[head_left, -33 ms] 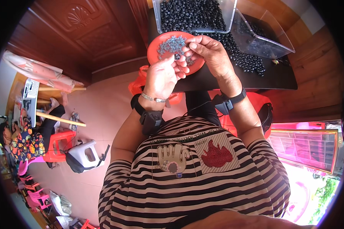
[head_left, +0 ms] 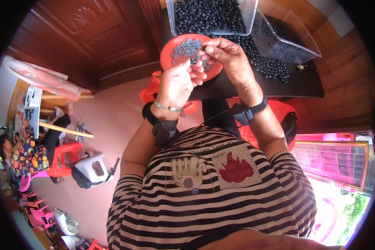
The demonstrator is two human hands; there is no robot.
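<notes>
My left hand [head_left: 176, 85], palm turned up and fingers curled, pinches a small black round bead-like piece [head_left: 193, 61] between thumb and forefinger. Close by on the right, my right hand [head_left: 230, 58] has its thumb and forefinger pressed together; what lies between them is too small to make out. Both hands are above the near right part of a red round plate [head_left: 166, 56]. On that plate lies a heap of small shiny silvery pieces [head_left: 187, 49]. Many similar black round pieces [head_left: 271, 66] are spread over the dark table to the right.
A clear plastic bin [head_left: 171, 25] full of black pieces stands behind the plate. Another clear bin [head_left: 293, 48] sits tilted at the right. The dark table [head_left: 302, 85] ends just before my lap. At far left, a person in flowered clothing [head_left: 29, 154] is near a red stool [head_left: 64, 158].
</notes>
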